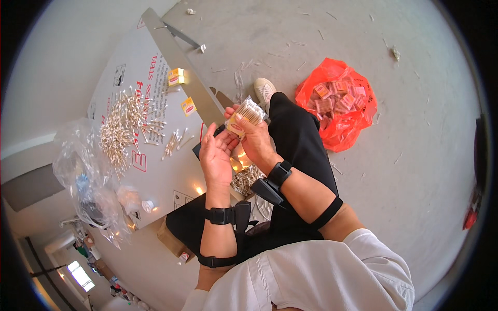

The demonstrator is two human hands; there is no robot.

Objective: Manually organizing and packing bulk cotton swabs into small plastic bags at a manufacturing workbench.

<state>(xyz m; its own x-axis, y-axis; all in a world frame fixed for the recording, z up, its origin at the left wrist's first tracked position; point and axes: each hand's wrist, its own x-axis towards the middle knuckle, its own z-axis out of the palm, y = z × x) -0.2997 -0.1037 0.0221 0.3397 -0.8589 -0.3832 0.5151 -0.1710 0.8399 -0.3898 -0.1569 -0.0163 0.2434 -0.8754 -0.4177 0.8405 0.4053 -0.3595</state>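
Head view: one pack of cotton swabs (pixel 249 113), clear wrapper, yellow label, white tips toward the upper right, located in front of the person, just beyond the worktop (pixel 168 179) edge. Right hand (pixel 255 139): grip closed about the pack, thumb across its near face. Left hand (pixel 218 151): grip wide, palm turned up, fingers just beside the pack's lower left; whether they touch it cannot be told. Wrists: black straps, one mount on each forearm. On the worktop, a grey printed surface: one large heap of loose swabs (pixel 122 132); one smaller cluster of swabs (pixel 174 143), nearer the hands; one yellow box (pixel 176 77) near the far edge; one yellow packet (pixel 188 106), nearer the hands; one crumpled clear plastic bag (pixel 83 173), at the left edge; one small white round piece (pixel 148 206), near the close edge. Below the hands: a further batch of swabs (pixel 246 181), partly hidden. On the floor (pixel 399 192), to the right: one red plastic bag (pixel 345 139), mouth open, containing several pink packs (pixel 342 103); scattered stray swabs around. Near the pack: one white shoe (pixel 264 89).
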